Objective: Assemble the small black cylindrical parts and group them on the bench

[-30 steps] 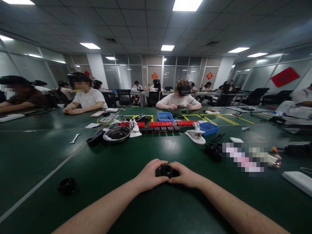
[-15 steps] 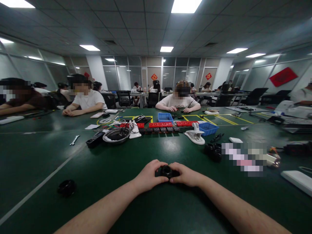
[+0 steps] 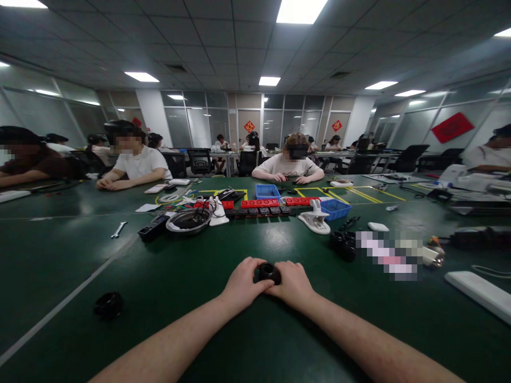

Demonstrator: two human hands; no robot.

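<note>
Just above the green table, or on it, both hands close around a round black part (image 3: 269, 273) with a hole in its top; its exact kind cannot be made out. My left hand (image 3: 245, 282) curls around its left side, thumb across the front. Against the right side is my right hand (image 3: 293, 282), its fingers folded over and its thumb near the left thumb. The hands hide the lower part of the piece. Another round black part (image 3: 109, 306) lies by itself on the left, and several similar black parts (image 3: 343, 244) sit together on the right.
A metal bowl (image 3: 171, 226) with cables, red socket strips (image 3: 259, 203), a white clip stand (image 3: 315, 219) and blue bins (image 3: 334, 210) stand ahead. At left lies a wrench (image 3: 118, 230); at right, a white bar (image 3: 479, 292). Co-workers sit across the table.
My right hand has shifted its grip, its fingers now folded closer over the right side of the black part. The part shows its hole tilted more upward. The whole view has shifted slightly.
</note>
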